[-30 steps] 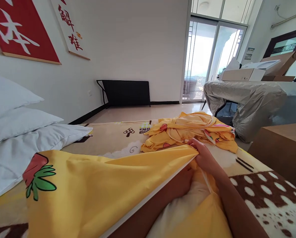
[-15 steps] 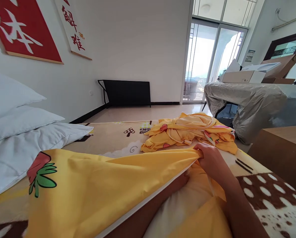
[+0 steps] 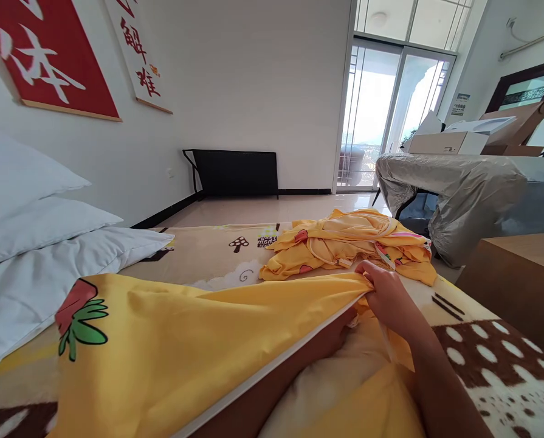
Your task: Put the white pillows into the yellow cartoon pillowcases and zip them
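A yellow pillowcase (image 3: 185, 340) with a strawberry print is spread before me, its white-edged opening stretched toward the right. My right hand (image 3: 383, 298) pinches the far corner of that opening between thumb and fingers. My left forearm runs beneath the upper layer of cloth. Only part of my left hand (image 3: 340, 331) shows near the corner; its fingers are hidden by the fabric. Below the forearm lies a pale pillow (image 3: 310, 389), partly covered by more yellow cloth.
Crumpled yellow bedding (image 3: 344, 243) lies farther back on the patterned bed blanket (image 3: 217, 246). White pillows (image 3: 48, 255) are stacked at the left. Beyond the bed's right side are a brown box (image 3: 513, 274) and a plastic-covered table (image 3: 454, 176) bearing boxes.
My left hand has shifted slightly under the cloth near the corner. The right hand keeps its pinch on the pillowcase, and the view has turned a little left.
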Motion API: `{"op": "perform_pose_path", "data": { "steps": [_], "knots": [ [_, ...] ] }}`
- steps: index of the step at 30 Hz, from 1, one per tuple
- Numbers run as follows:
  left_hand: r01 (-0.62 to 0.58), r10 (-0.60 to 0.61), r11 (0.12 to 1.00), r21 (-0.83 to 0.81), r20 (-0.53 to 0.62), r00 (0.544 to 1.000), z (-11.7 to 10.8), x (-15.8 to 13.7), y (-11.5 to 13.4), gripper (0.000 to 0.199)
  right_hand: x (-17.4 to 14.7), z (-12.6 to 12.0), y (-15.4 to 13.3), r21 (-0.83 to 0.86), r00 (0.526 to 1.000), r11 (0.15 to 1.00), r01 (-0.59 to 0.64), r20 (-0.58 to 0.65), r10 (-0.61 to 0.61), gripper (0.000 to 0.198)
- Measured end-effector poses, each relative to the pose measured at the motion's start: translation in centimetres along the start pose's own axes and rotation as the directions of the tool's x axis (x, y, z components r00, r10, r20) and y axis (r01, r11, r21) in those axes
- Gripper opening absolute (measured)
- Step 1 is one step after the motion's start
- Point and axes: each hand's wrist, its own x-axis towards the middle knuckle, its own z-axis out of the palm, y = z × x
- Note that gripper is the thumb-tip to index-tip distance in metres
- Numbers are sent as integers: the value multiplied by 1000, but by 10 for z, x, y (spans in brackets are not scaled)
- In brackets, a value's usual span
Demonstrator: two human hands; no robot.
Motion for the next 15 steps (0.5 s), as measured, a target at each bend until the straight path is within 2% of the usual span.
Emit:
{"op": "perform_pose_path", "data": {
  "steps": [5,7,11,13,15],
  "knots": [
    [4,26,987,-158,184,983,-21,-5,10,23,5,2,-2,253,996,966,54,53,-69,19],
    [-10,49,987,-162,240,970,-23,-5,10,24,6,2,-3,338,994,939,65,62,-91,14],
    [8,-3,1000,-22,229,973,-19,-1,11,25,7,2,3,554,988,832,35,105,-112,13],
    [41,-45,999,27,181,982,-16,-1,14,27,8,4,7,632,987,775,14,114,-111,15],
    [76,-82,996,54,121,989,-15,-2,17,29,9,6,10,657,989,754,12,105,-107,16]
  ]
}}
